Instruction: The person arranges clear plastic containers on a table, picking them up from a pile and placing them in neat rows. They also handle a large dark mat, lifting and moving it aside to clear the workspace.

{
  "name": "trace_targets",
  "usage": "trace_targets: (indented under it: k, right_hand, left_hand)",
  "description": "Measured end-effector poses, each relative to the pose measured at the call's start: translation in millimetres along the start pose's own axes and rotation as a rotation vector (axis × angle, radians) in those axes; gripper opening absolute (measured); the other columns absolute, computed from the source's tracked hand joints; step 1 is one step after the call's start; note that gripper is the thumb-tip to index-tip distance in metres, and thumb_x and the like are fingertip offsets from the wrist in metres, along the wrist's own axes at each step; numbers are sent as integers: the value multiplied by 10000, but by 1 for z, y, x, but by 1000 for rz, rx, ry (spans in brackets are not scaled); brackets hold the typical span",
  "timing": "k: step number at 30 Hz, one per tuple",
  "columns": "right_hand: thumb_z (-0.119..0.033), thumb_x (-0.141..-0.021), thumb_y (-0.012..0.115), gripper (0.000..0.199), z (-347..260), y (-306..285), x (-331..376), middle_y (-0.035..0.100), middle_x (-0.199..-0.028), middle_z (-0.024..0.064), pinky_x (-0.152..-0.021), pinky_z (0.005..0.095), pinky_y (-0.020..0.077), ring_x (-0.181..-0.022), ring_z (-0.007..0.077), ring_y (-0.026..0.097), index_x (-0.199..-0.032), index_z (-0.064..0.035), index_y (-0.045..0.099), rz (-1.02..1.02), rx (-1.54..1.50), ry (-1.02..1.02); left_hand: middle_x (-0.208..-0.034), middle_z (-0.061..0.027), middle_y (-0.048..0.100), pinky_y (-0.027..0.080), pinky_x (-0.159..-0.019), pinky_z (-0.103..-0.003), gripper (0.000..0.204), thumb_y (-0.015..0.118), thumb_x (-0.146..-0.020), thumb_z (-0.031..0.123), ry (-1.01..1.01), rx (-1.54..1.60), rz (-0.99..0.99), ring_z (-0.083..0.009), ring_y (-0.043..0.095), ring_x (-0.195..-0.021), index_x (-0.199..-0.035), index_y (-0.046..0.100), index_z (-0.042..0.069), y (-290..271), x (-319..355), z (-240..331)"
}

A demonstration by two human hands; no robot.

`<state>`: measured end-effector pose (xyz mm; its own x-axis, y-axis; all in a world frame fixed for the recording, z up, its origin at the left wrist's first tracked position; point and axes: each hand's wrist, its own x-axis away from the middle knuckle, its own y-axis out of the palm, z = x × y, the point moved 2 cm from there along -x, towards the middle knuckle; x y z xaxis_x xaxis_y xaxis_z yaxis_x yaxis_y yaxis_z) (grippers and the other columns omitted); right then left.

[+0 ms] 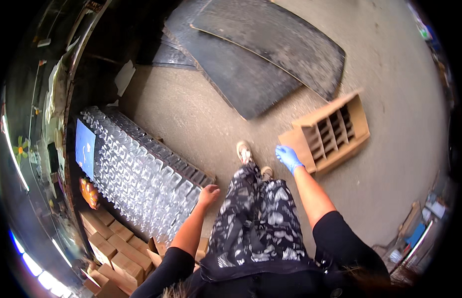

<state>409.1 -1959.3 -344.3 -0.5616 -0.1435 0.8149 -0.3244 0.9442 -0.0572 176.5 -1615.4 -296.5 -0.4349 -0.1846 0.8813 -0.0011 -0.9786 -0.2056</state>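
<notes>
Bare left hand (pixel 209 194), loosely open, near clear bottles (pixel 141 174) at nine o'clock from the shoes (pixel 244 151).
Gloved right hand (pixel 289 158) at the divided carton (pixel 346 149), two o'clock; cannot tell whether it grips. Dark sheets (pixel 246 79) beyond, twelve o'clock.

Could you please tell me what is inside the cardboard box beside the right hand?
Inside the cardboard box, crossed dividers form a grid of compartments. These look dark, and the dividers and walls cover their depths, so I cannot tell whether anything lies at the bottom.
</notes>
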Motion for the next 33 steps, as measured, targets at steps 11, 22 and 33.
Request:
trace_targets:
  k: [11, 22, 33]
  right_hand:
    - [-685, -797, 508, 1034, 91, 41, -335, 239, -1487, 254, -1129, 368, 199, -1396, 341, 220, -1432, 74, 209, 234, 58, 328]
    - [-391, -920, 577, 482, 52, 60, -319, 570, -1194, 90, -879, 322, 442, -1010, 182, 560, -1213, -13, 512, 106, -652, 26]
    - [-364, -925, 584, 377, -51, 152, -108, 619, -946, 94, -750, 350, 534, -805, 189, 608, -1006, 4, 576, -85, -847, 134]
  left_hand:
    - [-1026, -123, 642, 546, -723, -307, 380, 625, -890, 185, -38, 292, 4, -199, 658, -885, -1214, 548, 2, 66, -234, 82]
    - [-1067, -127, 617, 497, -798, -302, 447, 572, -926, 329, -130, 374, 285, -195, 629, -934, -1219, 526, -5, 56, -311, 115]
    - [-1141, -151, 618, 465, -878, -361, 562, 532, -931, 432, 77, 468, 392, -216, 593, -1007, -1218, 549, -50, -5, -243, 251]
